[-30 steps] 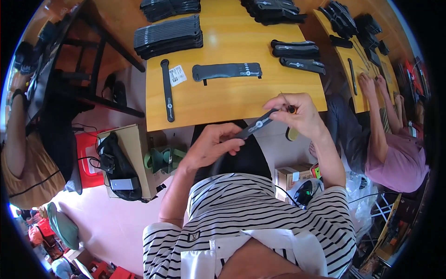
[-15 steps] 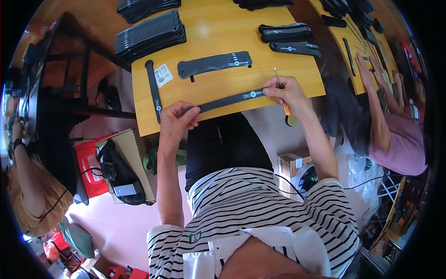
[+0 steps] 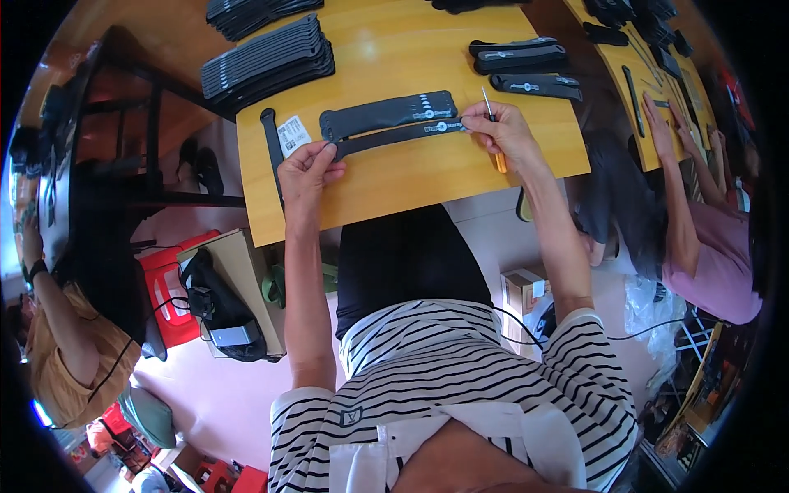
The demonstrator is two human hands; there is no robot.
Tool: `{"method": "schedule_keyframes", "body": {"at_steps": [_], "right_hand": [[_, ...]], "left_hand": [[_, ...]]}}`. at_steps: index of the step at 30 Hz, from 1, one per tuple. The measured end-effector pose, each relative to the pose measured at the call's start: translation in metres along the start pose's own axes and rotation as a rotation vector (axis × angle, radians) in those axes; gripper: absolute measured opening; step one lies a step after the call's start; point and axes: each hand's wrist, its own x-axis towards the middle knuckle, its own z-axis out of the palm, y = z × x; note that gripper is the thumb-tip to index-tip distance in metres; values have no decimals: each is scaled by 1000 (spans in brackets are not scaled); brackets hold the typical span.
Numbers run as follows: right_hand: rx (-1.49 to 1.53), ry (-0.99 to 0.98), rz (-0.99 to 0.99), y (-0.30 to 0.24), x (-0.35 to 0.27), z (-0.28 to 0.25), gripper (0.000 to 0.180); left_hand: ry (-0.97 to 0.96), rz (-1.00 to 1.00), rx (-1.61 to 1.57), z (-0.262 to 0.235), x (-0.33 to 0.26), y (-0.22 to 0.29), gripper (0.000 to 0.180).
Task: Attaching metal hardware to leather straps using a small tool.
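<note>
Black strap [image 3: 394, 135] now lowered onto table [image 3: 427, 177], both hands [image 3: 308, 168] gripping

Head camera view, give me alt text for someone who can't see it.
Seen from above, a person's left hand and right hand press a long black strap flat on a yellow wooden table; the right hand also holds a thin orange-handled tool. Stacked black straps lie beyond.

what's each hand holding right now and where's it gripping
The left hand pinches the left end of a long black strap lying on the wooden table. The right hand touches the strap's right end and grips a thin orange-handled tool mid-shaft.
</note>
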Motion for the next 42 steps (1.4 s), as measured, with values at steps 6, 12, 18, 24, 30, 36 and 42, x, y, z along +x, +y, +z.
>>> {"method": "schedule_keyframes", "body": {"at_steps": [6, 12, 18, 24, 30, 36, 42], "right_hand": [[-50, 8, -10, 1, 13, 6, 9], [-63, -2, -70, 5, 18, 10, 8], [-94, 27, -94, 6, 19, 11, 7], [-86, 70, -110, 7, 18, 14, 6], [-97, 121, -159, 12, 20, 18, 6], [-69, 134, -140, 10, 19, 16, 7], [-91, 149, -187, 18, 26, 16, 8]], "left_hand": [[132, 141, 205, 5, 14, -6, 13], [208, 199, 234, 10, 16, -6, 9], [218, 224, 231, 11, 20, -11, 10], [232, 232, 285, 11, 22, -13, 9], [209, 246, 261, 7, 23, -16, 9], [212, 226, 243, 14, 20, -12, 9], [236, 211, 273, 14, 22, -13, 8]]}}
